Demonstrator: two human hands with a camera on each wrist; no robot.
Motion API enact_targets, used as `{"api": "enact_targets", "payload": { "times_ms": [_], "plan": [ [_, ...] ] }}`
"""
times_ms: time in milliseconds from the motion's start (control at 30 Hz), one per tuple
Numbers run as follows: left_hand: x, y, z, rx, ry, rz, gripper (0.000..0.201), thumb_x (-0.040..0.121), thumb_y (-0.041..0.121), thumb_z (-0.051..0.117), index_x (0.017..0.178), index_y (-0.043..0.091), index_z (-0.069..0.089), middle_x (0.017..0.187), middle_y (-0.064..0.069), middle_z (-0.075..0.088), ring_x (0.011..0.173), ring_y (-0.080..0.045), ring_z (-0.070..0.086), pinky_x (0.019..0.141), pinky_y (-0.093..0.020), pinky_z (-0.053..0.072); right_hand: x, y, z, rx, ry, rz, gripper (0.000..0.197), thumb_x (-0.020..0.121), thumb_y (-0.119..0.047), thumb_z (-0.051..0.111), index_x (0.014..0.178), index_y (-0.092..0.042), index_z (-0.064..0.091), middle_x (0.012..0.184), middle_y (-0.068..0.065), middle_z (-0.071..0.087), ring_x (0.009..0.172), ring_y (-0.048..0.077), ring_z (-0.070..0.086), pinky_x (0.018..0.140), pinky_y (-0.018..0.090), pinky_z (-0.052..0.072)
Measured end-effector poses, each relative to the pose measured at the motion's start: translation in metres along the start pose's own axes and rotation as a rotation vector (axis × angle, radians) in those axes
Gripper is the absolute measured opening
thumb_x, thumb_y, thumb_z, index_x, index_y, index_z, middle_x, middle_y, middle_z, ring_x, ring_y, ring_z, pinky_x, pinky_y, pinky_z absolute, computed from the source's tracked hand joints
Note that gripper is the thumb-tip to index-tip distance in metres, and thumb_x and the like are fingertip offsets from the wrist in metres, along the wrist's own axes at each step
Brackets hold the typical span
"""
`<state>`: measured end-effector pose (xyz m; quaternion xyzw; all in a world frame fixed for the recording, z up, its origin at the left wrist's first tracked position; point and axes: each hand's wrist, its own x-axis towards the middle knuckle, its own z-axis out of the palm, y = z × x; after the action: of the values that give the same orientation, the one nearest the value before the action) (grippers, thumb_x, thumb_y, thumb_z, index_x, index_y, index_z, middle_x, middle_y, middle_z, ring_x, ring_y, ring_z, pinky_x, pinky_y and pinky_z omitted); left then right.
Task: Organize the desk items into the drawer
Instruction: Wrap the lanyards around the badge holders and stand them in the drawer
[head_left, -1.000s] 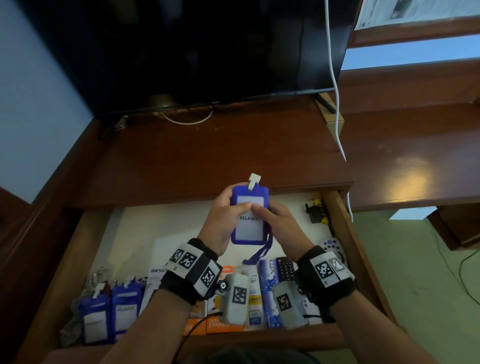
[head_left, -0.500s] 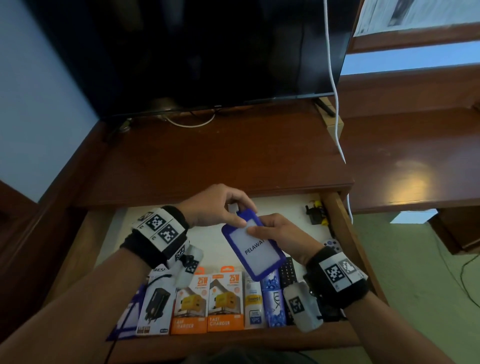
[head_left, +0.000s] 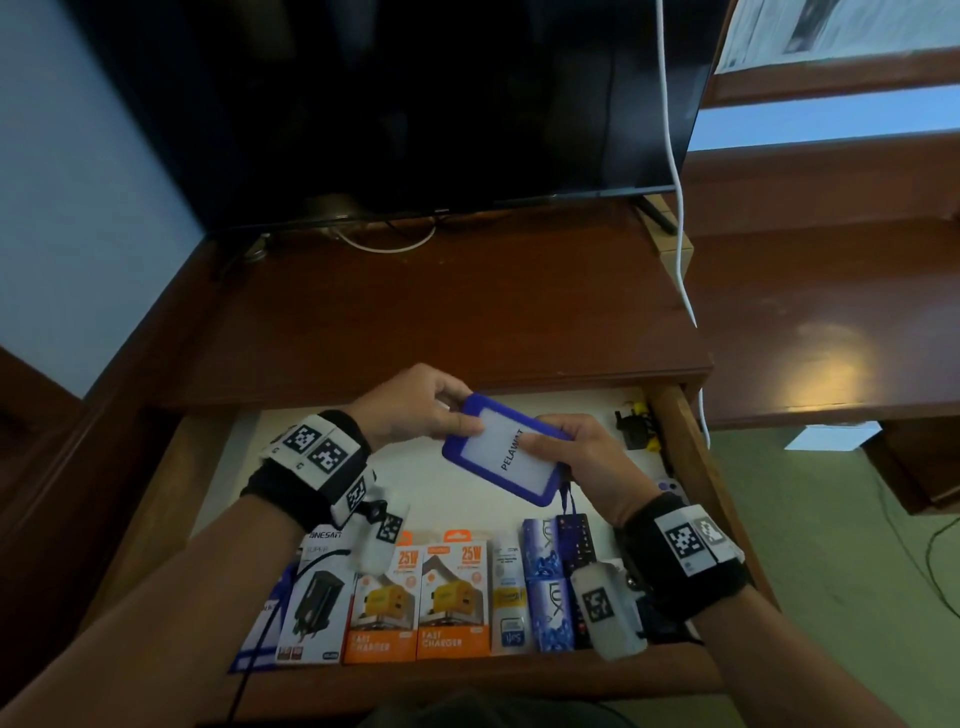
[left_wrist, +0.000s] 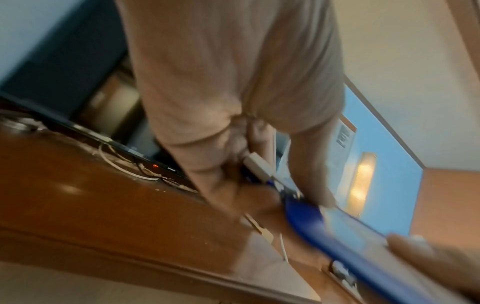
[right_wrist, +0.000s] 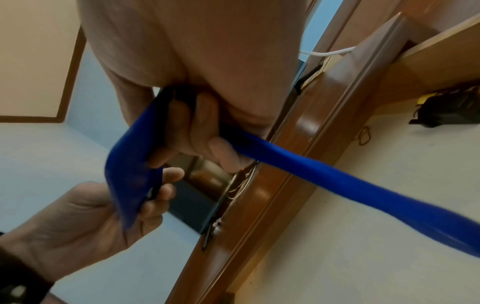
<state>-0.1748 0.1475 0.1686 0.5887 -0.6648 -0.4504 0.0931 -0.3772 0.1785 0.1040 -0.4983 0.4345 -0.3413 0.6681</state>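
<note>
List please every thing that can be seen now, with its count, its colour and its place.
badge holder: 1, blue with white card, held above the open drawer
lanyard: 1, blue, hanging from the badge holder
drawer: 1, brown wood with pale floor, pulled open under the desk
fast charger boxes: 2, orange and white, front row of the drawer
black charger box: 1, white with black plug, left of the orange boxes
Lux boxes: 2, purple, front row, right of centre
black plug: 1, black and yellow, back right corner of the drawer
screen: 1, black, at the back of the desk
white cable: 1, white, hanging at the right of the screen
left hand: 1, holds the badge holder's top end
right hand: 1, holds its right edge
</note>
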Motion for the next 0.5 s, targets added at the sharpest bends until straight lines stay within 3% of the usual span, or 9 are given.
{"api": "enact_targets", "payload": {
  "times_ms": [67, 200, 267, 300, 400, 500],
  "plan": [
    [0.000, -0.001, -0.001, 0.007, -0.124, -0.046, 0.016, 0.087, 0.021, 0.067, 0.101, 0.016, 0.063, 0.097, -0.001, 0.066, 0.086, -0.011, 0.062, 0.067, -0.017, 0.050, 0.000, 0.001, 0.001, -0.010, -0.012, -0.004, 0.015, 0.087, -0.019, 0.063, 0.087, -0.005, 0.065, 0.077, 0.009, 0.068, 0.065, 0.019, 0.063, 0.058, 0.024, 0.049],
    [0.000, -0.007, -0.002, -0.059, -0.072, -0.042, 0.012, 0.086, 0.018, 0.067, 0.097, 0.015, 0.065, 0.091, -0.004, 0.069, 0.079, -0.013, 0.061, 0.063, -0.017, 0.047, 0.002, 0.003, 0.004, 0.025, 0.054, -0.004, 0.024, 0.083, -0.024, 0.068, 0.088, -0.001, 0.064, 0.075, 0.014, 0.069, 0.061, 0.019, 0.063, 0.053, 0.022, 0.049],
    [0.001, -0.011, -0.004, -0.135, 0.011, -0.041, 0.012, 0.086, 0.015, 0.067, 0.098, 0.013, 0.065, 0.092, -0.006, 0.070, 0.080, -0.015, 0.061, 0.065, -0.020, 0.047, 0.003, 0.006, 0.004, 0.038, 0.081, -0.017, 0.032, 0.078, -0.032, 0.072, 0.086, -0.002, 0.066, 0.073, 0.018, 0.066, 0.059, 0.022, 0.056, 0.054, 0.026, 0.044],
    [0.001, -0.013, -0.004, -0.181, 0.064, -0.041, 0.012, 0.087, 0.015, 0.066, 0.098, 0.013, 0.065, 0.093, -0.007, 0.069, 0.081, -0.017, 0.060, 0.066, -0.022, 0.046, 0.003, 0.007, 0.004, 0.016, 0.089, -0.026, 0.030, 0.079, -0.033, 0.071, 0.082, -0.004, 0.066, 0.067, 0.013, 0.061, 0.055, 0.018, 0.049, 0.052, 0.026, 0.039],
    [0.007, -0.018, -0.001, -0.340, 0.270, -0.053, 0.010, 0.088, 0.015, 0.065, 0.097, 0.011, 0.065, 0.095, -0.008, 0.070, 0.083, -0.020, 0.060, 0.066, -0.024, 0.044, 0.002, 0.008, 0.006, -0.045, 0.099, -0.050, 0.025, 0.089, -0.022, 0.064, 0.067, -0.010, 0.058, 0.051, -0.004, 0.042, 0.046, 0.008, 0.033, 0.048, 0.023, 0.031],
    [0.015, -0.019, 0.008, -0.362, 0.504, -0.047, 0.008, 0.088, 0.015, 0.066, 0.095, 0.013, 0.064, 0.096, -0.005, 0.069, 0.083, -0.016, 0.063, 0.064, -0.020, 0.045, 0.003, 0.006, 0.011, -0.082, 0.054, -0.067, 0.023, 0.094, -0.016, 0.057, 0.072, -0.011, 0.058, 0.051, -0.007, 0.037, 0.046, 0.008, 0.030, 0.049, 0.024, 0.029]
  ]
}}
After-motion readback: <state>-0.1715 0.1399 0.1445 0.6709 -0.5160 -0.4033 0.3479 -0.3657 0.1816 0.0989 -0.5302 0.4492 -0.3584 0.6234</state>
